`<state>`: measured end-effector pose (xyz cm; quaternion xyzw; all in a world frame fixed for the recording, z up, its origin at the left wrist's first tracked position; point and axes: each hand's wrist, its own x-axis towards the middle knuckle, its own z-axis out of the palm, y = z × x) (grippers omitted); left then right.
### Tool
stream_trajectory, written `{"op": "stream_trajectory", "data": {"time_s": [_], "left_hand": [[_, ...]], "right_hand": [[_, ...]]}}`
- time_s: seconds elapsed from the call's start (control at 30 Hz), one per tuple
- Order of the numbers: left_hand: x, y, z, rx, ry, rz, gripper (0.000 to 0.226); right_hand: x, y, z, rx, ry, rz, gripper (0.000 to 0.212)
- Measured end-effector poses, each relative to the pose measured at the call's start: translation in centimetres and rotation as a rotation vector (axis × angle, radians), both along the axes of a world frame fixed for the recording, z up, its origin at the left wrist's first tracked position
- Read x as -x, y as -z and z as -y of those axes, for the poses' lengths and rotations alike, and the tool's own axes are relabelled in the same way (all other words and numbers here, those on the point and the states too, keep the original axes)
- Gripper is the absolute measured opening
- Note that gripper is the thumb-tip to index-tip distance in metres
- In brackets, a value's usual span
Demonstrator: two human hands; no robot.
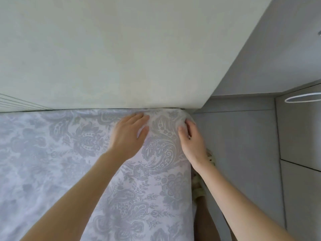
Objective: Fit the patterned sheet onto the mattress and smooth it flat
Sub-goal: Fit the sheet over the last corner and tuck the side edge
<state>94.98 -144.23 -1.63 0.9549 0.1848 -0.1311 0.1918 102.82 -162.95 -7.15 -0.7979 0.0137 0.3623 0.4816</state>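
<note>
Grey-patterned sheet [156, 197]: left hand [128, 136] pressed flat; right hand [192, 141] fingers curled round corner.

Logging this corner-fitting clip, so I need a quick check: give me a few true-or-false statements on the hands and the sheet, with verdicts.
1. The left hand lies flat on top of the grey-and-white floral patterned sheet. True.
2. The right hand hangs free, touching nothing. False: its fingers curl over the sheet at the far right corner.
3. The sheet's far edge runs along the pale wall. True.
4. The sheet is plain white. False: it carries a grey floral print.
</note>
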Motion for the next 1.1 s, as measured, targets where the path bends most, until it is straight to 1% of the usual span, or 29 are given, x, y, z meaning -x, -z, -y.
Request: {"op": "stream_trajectory", "data": {"time_s": [0.07, 0.1, 0.17, 0.23, 0.3, 0.4, 0.47, 0.53, 0.6, 0.63, 0.67, 0.77, 0.8, 0.87, 0.97, 1.03, 1.07, 1.1], "left_hand": [[-1.7, 0.6, 0.7, -0.015, -0.005, -0.085, 0.061], [-2.3, 0.8, 0.9, -0.046, -0.022, -0.149, 0.061], [-3.0, 1.4, 1.2, -0.110, -0.049, -0.265, 0.052], [-3.7, 1.3, 1.9, -0.114, -0.088, -0.313, 0.048], [-4.2, 0.5, 2.6, -0.124, -0.116, -0.284, 0.047], [-5.0, -0.5, 3.6, -0.145, -0.195, -0.168, 0.041], [-5.0, -1.1, 4.0, -0.105, -0.227, -0.074, 0.035], [-4.8, -1.5, 4.0, -0.052, -0.229, 0.022, 0.037], [-4.7, -2.5, 3.7, -0.008, -0.224, 0.068, 0.045], [-4.8, -3.1, 3.6, 0.013, -0.234, 0.083, 0.048], [-4.8, -3.8, 3.4, 0.034, -0.253, 0.096, 0.051], [-4.7, -6.4, 2.3, 0.131, -0.316, 0.105, 0.052], [-4.7, -7.2, 1.9, 0.177, -0.333, 0.085, 0.049], [-5.2, -8.7, 1.2, 0.284, -0.408, -0.012, 0.042], [-6.0, -9.0, -0.2, 0.487, -0.465, -0.244, 0.036], [-6.1, -9.1, -0.8, 0.617, -0.482, -0.353, 0.054], [-6.0, -9.1, -1.0, 0.645, -0.493, -0.403, 0.061], [-6.0, -9.2, -1.2, 0.644, -0.487, -0.439, 0.060]], "right_hand": [[-0.3, 0.2, 0.2, -0.125, 0.003, -0.206, 0.054], [-0.6, 0.2, 0.3, -0.180, 0.035, -0.267, 0.056], [-1.6, 0.0, 0.2, -0.261, 0.095, -0.327, 0.055], [-2.9, -0.3, -0.4, -0.301, 0.141, -0.398, 0.051], [-4.1, -0.3, -1.4, -0.313, 0.141, -0.435, 0.042], [-5.0, 0.0, -2.5, -0.306, 0.136, -0.472, 0.032], [-5.2, 0.2, -2.4, -0.291, 0.145, -0.456, 0.038], [-5.6, -0.3, -2.1, -0.292, 0.124, -0.439, 0.042], [-5.8, -1.3, -1.9, -0.282, 0.052, -0.427, 0.029], [-5.7, -1.9, -1.8, -0.275, 0.014, -0.421, 0.025], [-5.4, -2.7, -1.8, -0.265, -0.024, -0.405, 0.026], [-4.0, -5.9, -1.8, -0.218, -0.122, -0.340, 0.044], [-3.6, -7.0, -1.7, -0.205, -0.141, -0.314, 0.047], [-2.9, -9.2, -1.6, -0.207, -0.177, -0.253, 0.047], [-2.0, -11.8, -1.6, -0.227, -0.233, -0.162, 0.052], [-1.4, -12.9, -1.6, -0.235, -0.278, -0.109, 0.054], [-1.2, -13.3, -1.6, -0.236, -0.298, -0.089, 0.052], [-1.3, -13.6, -1.7, -0.229, -0.320, -0.070, 0.050]]}}
